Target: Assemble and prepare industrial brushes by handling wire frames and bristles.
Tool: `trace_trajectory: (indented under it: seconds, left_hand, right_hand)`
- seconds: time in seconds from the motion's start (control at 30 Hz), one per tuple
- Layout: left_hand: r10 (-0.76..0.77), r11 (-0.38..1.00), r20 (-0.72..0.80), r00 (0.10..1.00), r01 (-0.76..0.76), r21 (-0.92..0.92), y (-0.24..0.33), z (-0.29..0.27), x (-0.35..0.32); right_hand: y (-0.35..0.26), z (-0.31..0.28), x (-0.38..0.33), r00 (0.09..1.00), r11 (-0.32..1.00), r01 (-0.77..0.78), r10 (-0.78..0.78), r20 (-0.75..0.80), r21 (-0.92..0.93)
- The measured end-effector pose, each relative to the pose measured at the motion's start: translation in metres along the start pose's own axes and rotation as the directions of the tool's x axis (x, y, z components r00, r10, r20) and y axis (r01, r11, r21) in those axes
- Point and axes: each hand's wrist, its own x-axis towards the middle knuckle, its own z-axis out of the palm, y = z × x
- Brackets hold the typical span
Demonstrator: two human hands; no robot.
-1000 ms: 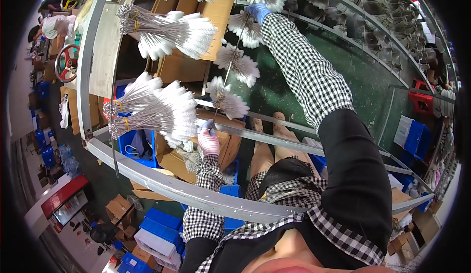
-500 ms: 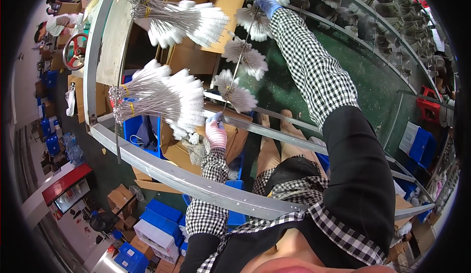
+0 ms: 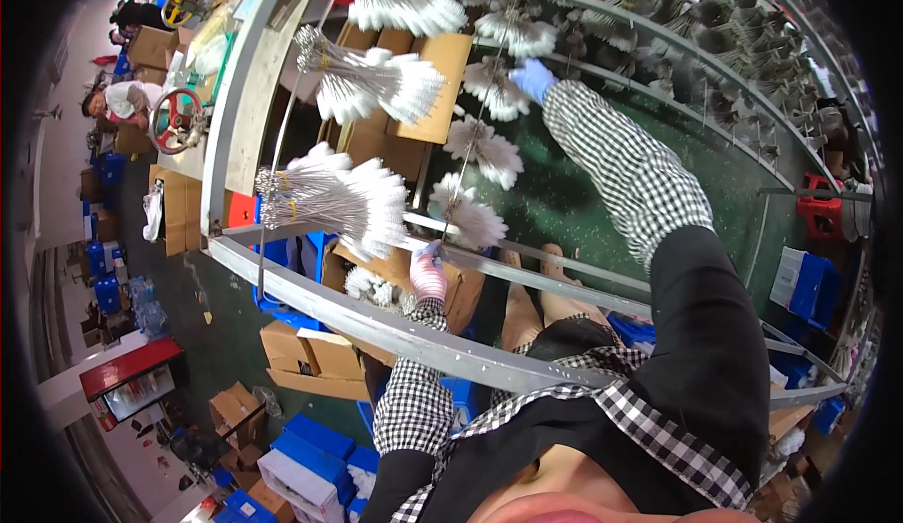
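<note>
White brush bunches (image 3: 484,153) sit along a thin rod (image 3: 463,173) across the rack (image 3: 376,323); left hand (image 3: 429,276) pinches its near end narrowly. Right hand (image 3: 533,79) has shifted down beside a farther bunch, grip not discernible; handling likely unfinished.

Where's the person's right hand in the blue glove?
In the head view, the right hand in its blue glove is at the upper middle, just right of a fluffy white-and-grey bundle; whether they touch is unclear.
</note>
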Motion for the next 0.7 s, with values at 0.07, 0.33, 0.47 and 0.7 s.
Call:
trace_trajectory:
  seconds: [0.07,0.33,0.47,0.7]
  left_hand:
    - [-0.068,0.998,0.149,0.986,0.068,0.007,-0.008,0.07,0.013]
    - [0.122,0.883,0.207,0.971,-0.201,0.423,-0.031,0.05,0.065]
    - [0.261,0.458,0.547,0.795,-0.601,0.655,-0.014,0.027,0.097]
    - [0.409,-0.031,0.383,0.828,-0.407,0.913,0.019,-0.054,0.099]
  right_hand:
    - [0.037,-0.117,-0.035,0.984,0.984,0.177,-0.176,0.011,-0.036]
    - [-0.105,-0.237,-0.28,0.943,0.867,0.312,-0.234,0.237,-0.389]
    - [-0.169,-0.288,-0.416,0.978,0.878,0.201,-0.206,0.036,-0.434]
    - [-0.15,-0.279,-0.528,0.91,0.98,0.193,-0.16,-0.382,0.049]
